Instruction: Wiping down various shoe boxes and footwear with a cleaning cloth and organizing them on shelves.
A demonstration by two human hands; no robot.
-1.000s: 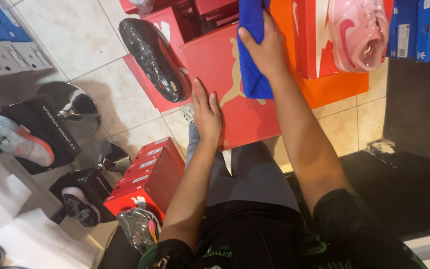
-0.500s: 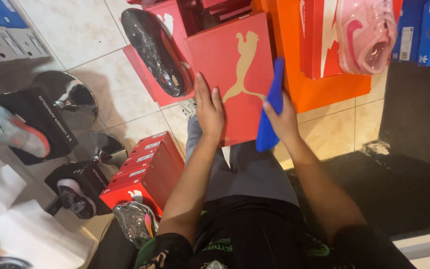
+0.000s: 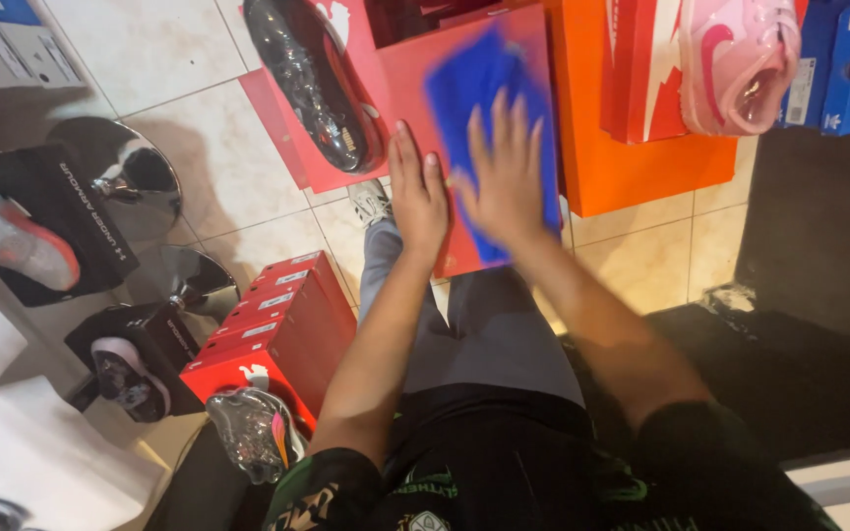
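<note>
The right hand [image 3: 506, 177] lies flat with fingers spread on a blue cloth [image 3: 489, 108], pressing it against the top of a red shoebox lid [image 3: 415, 69]; it grips nothing, only bears down. The left hand [image 3: 415, 192] rests open and flat on the same lid, just beside the right, near the lid's lower edge. The lid stands over the tiled floor [image 3: 150, 49], touching an orange box [image 3: 632, 167] on its right. A wrapped black shoe [image 3: 312, 84] lies on a red box left of it.
</note>
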